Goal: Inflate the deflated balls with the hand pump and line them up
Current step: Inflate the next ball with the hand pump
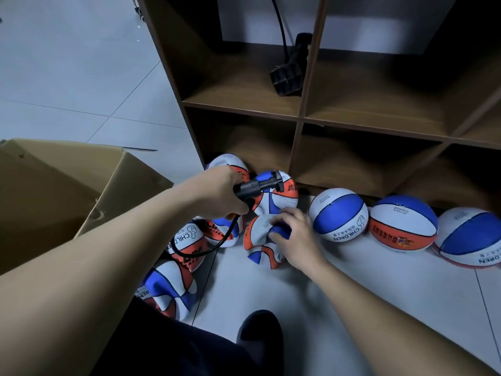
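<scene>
Left hand [219, 194] grips hand pump [257, 187]; right hand [294, 234] pinches deflated ball [261, 245] on floor [352, 294] beside three inflated balls [339, 218].

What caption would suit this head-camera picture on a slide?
Left hand grips the pump, right hand grips a flat ball; three round balls line the shelf.

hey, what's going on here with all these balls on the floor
A person is crouched by a brown wooden cubby shelf. Their left hand grips a black hand pump with its hose hanging down. The right hand holds a crumpled, deflated orange, white and blue ball. Three round inflated balls sit in a row along the shelf's base; more flat ones lie beside an open cardboard box.
</scene>
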### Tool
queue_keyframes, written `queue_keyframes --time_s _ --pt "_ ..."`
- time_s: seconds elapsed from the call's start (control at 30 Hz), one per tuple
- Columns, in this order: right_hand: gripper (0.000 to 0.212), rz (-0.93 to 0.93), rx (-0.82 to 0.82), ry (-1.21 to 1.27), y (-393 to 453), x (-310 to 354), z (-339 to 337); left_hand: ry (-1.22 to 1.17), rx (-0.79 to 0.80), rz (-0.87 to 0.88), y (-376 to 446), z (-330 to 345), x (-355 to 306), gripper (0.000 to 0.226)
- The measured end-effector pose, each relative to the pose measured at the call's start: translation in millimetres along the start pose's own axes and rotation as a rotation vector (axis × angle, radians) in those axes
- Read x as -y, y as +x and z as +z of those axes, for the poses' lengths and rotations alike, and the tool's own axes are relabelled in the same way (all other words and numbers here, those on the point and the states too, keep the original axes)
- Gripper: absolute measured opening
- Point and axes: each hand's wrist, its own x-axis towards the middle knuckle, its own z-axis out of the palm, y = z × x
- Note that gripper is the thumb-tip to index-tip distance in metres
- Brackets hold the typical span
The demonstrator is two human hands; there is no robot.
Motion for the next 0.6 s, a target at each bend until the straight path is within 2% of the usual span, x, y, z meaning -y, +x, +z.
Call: queue_keyframes --time_s 0.07,0.17,0.27,0.4,0.5,0.6 --pt "0.041 0.009 0.048 0.143 -9 -4 2 -0.008 0.017 0.005 3 1 -2 0.012" --pt "0.075 0.090 0.083 0.269 -12 -15 2 -0.003 0.025 0.000 7 4 -4 0.014" --pt "0.100 0.111 0.144 0.228 -15 -26 4 0.013 0.039 0.003 7 3 -11 0.019" --pt "0.094 0.098 0.190 0.164 -17 -25 3 0.042 0.035 0.003 9 1 -23 0.017" --pt "0.091 0.114 0.132 0.043 -27 -23 -8 0.005 0.052 0.019 11 1 -41 0.013" --pt "0.084 0.175 0.089 0.110 -51 -22 -40 -0.010 0.059 0.049 11 8 -68 0.013"
